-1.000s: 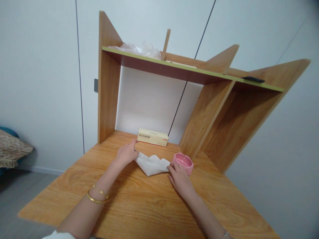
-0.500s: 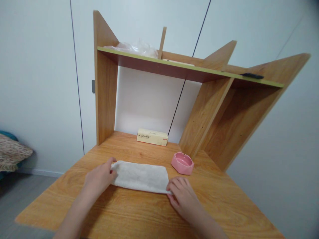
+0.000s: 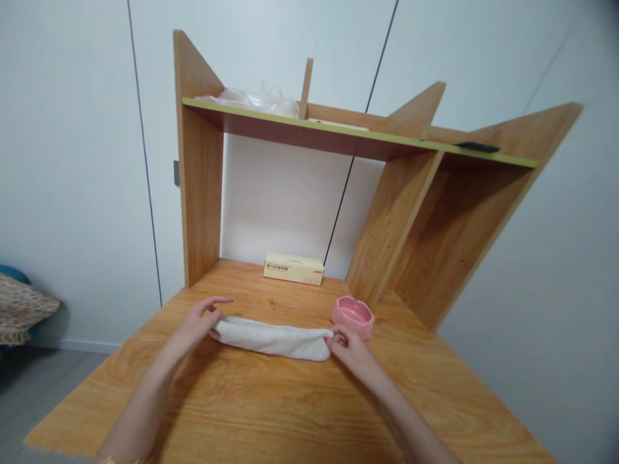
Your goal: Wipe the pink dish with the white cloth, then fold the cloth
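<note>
- A wooden desk (image 3: 271, 412) stands against a pale wall, with an open hutch and a shelf (image 3: 338, 132) above; a crumpled clear bag (image 3: 256, 100) lies on the shelf's left end.
- At far left, off the desk, part of a patterned cushion (image 3: 22, 309) shows.
- The left hand (image 3: 196, 322) pinches the left end of a white cloth (image 3: 273, 338) between thumb and bent fingers, forefinger stretched out above it.
- The cloth lies folded into a narrow band across the middle of the desk, its ends lifted a little in the hands, its middle resting on the wood.
- The fold in hand looks best done with both ends level and the long edges matched before pressing down.
- A light pull between the hands should take out the sag and keep the band even.
- A yellow box (image 3: 293, 268) lies behind the cloth at the back of the desk, well apart.
- The right hand (image 3: 351, 345) grips the cloth's right end, fingers closed on it.
- A pink ashtray (image 3: 353, 316) sits just beside that hand; the right end should stay clear of it.
</note>
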`<state>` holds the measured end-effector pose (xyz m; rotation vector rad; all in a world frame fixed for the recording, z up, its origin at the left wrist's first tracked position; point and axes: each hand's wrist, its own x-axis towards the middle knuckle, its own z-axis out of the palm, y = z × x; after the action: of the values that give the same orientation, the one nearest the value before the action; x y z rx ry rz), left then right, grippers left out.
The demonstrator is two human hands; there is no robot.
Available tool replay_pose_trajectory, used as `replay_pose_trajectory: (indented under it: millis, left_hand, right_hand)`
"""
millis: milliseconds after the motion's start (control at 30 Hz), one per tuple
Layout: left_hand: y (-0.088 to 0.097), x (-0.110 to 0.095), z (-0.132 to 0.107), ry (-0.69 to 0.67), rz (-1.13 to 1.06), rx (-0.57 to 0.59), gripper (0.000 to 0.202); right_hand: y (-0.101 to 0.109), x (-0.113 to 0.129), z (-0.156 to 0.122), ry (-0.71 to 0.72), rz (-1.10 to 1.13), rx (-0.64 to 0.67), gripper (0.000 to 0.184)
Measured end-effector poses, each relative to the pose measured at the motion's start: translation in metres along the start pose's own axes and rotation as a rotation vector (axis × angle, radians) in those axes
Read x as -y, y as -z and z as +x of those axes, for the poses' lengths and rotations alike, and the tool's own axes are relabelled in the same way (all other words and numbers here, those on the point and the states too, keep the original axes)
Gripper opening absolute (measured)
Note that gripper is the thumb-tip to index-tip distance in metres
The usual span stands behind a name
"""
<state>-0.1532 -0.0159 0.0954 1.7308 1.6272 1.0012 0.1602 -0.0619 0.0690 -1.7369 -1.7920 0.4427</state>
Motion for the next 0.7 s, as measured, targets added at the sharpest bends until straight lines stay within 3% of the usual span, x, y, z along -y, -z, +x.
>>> replay_pose_trajectory:
  millis: [100,200,267,433,567,700]
  left_hand:
    - [-0.005,-0.005,0.012,0.062,-0.014,-0.112,0.033]
    - [-0.008,-0.006,0.013,-0.045,0.187,-0.193,0.031]
    - [-0.011,-0.007,0.01,-0.147,0.278,-0.109,0.028]
    - [-0.037,-0.023,0.006,-0.272,0.413,0.302,0.028]
    - [-0.061,-0.033,0.005,-0.306,0.447,0.364,0.027]
    - [-0.073,-0.035,0.0,-0.357,0.447,0.384,0.027]
  right_hand:
    - [-0.003,-0.003,0.015,-0.068,-0.066,-0.058,0.017]
    - [-0.003,-0.007,0.016,-0.103,-0.11,-0.082,0.027]
    - [-0.004,-0.009,0.013,-0.128,-0.117,-0.061,0.03]
    - [-0.017,-0.01,0.017,-0.149,-0.073,0.029,0.021]
    - [-0.024,-0.005,0.023,-0.151,-0.03,0.039,0.009]
    - [-0.007,-0.009,0.022,-0.193,-0.002,0.024,0.005]
